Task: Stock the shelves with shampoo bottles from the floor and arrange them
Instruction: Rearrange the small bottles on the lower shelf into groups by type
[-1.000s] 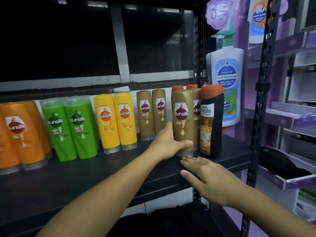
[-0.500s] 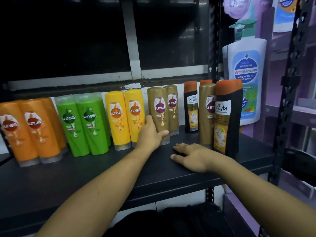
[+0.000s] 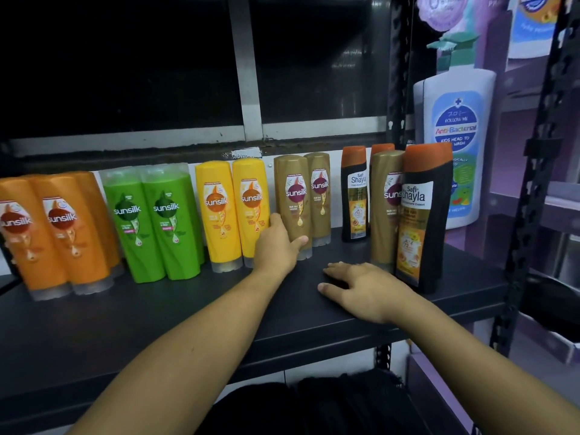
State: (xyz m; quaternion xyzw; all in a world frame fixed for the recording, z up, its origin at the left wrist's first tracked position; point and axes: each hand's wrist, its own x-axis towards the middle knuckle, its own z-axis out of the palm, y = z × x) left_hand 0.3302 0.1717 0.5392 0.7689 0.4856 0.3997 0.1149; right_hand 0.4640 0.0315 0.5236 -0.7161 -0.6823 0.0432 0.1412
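Note:
A row of shampoo bottles stands on the black shelf (image 3: pixel 157 324): orange ones (image 3: pixel 67 233) at the left, then green (image 3: pixel 166 224), yellow (image 3: pixel 219 215) and gold-brown. My left hand (image 3: pixel 276 249) grips the base of a gold-brown Sunsilk bottle (image 3: pixel 293 196), which stands upright beside a second gold-brown one (image 3: pixel 320 193). My right hand (image 3: pixel 364 288) lies flat on the shelf, fingers spread, holding nothing. To its right stand another gold-brown bottle (image 3: pixel 384 208) and a black Safi Shayla bottle (image 3: pixel 422 221); a smaller Shayla bottle (image 3: pixel 354 196) stands behind.
A big white anti-bacterial wash pump bottle (image 3: pixel 455 136) stands behind the shelf's right end. Black perforated uprights (image 3: pixel 533 183) frame the rack. Purple shelving (image 3: pixel 558 215) lies to the right. A dark window is behind the bottles. Dark items sit below the shelf edge.
My left hand has carried the gold-brown bottle leftward from beside the Shayla bottles to the yellow ones, next to its twin. My right hand stays flat on the shelf.

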